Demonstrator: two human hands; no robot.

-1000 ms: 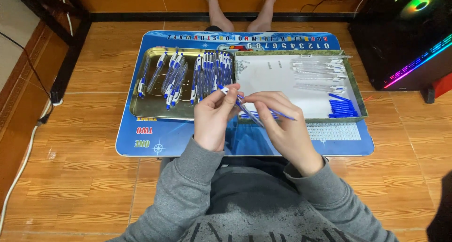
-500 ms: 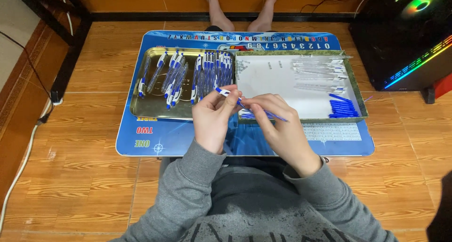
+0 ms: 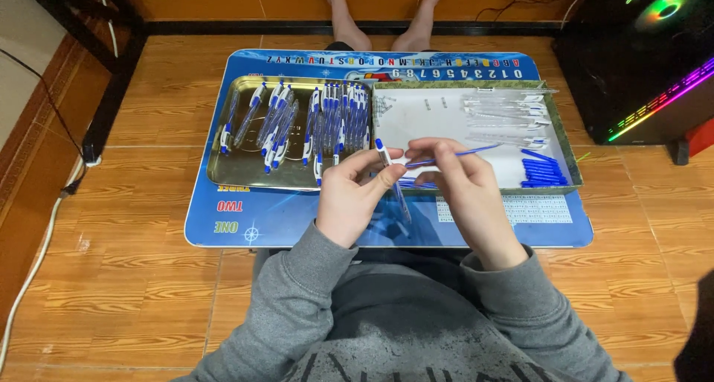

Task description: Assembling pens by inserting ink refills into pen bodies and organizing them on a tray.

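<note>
The left hand (image 3: 355, 196) pinched a pen (image 3: 392, 180) upright-tilted over the mat (image 3: 245, 218), while the right hand (image 3: 457, 181) pinched a thin blue refill (image 3: 454, 156) just beside it, above the trays (image 3: 245, 175).

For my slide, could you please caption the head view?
Left hand holds a pen; right hand holds a refill.
</note>
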